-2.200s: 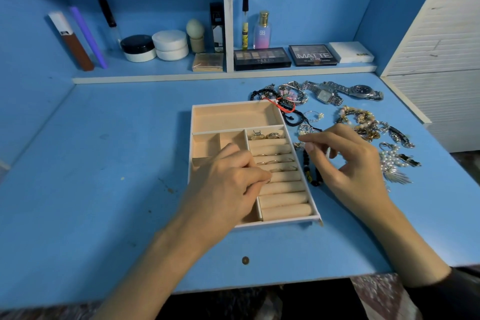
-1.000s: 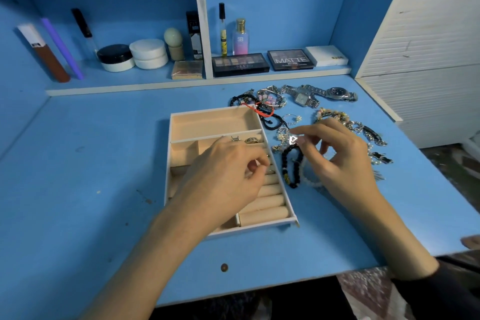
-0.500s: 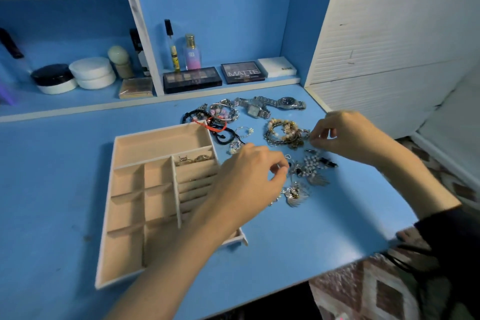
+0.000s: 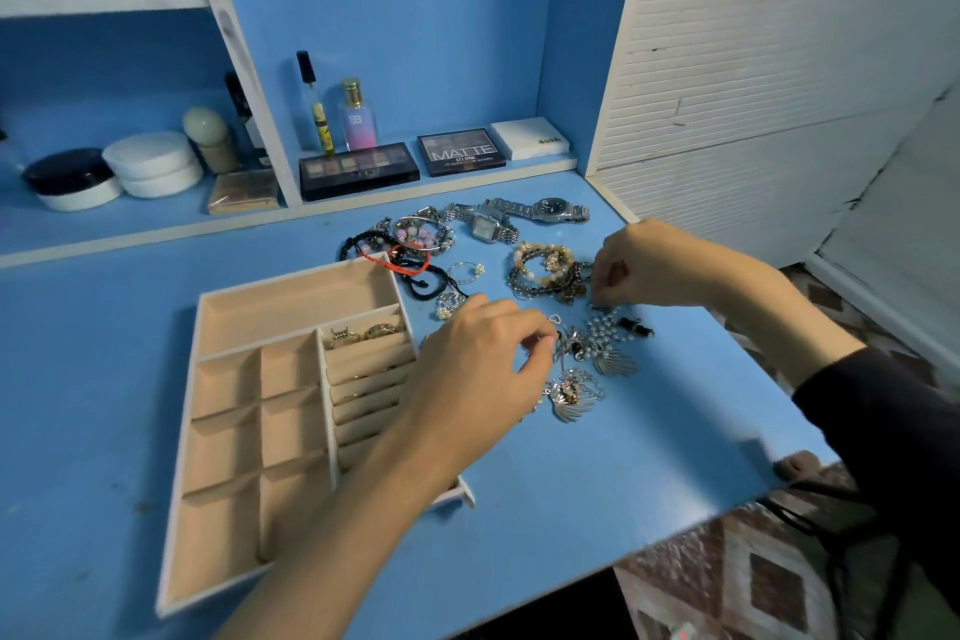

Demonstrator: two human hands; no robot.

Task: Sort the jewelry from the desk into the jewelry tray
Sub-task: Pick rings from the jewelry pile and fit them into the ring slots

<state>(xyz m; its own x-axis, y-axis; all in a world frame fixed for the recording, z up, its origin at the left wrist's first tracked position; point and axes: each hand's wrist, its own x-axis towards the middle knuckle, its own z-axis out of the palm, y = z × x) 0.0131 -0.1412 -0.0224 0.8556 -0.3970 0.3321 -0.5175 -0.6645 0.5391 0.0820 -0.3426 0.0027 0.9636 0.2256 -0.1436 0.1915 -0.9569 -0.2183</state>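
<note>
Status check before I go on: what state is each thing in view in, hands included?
jewelry tray, open-topped, long far compartment empty.
rings, seated in the ring slots.
left hand, fingers curled over the earring pile, grip unclear.
right hand, fingertips at the bracelet pile, grip unclear.
watches, lying loose on the desk, unsorted.
eyeshadow palettes, lids closed.

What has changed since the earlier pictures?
The left hand left the ring rolls of the jewelry tray and went right to the loose earrings on the desk. The right hand went farther right, to the bracelets. Whether either holds a piece is unclear. Tray, rings and watches stayed.
</note>
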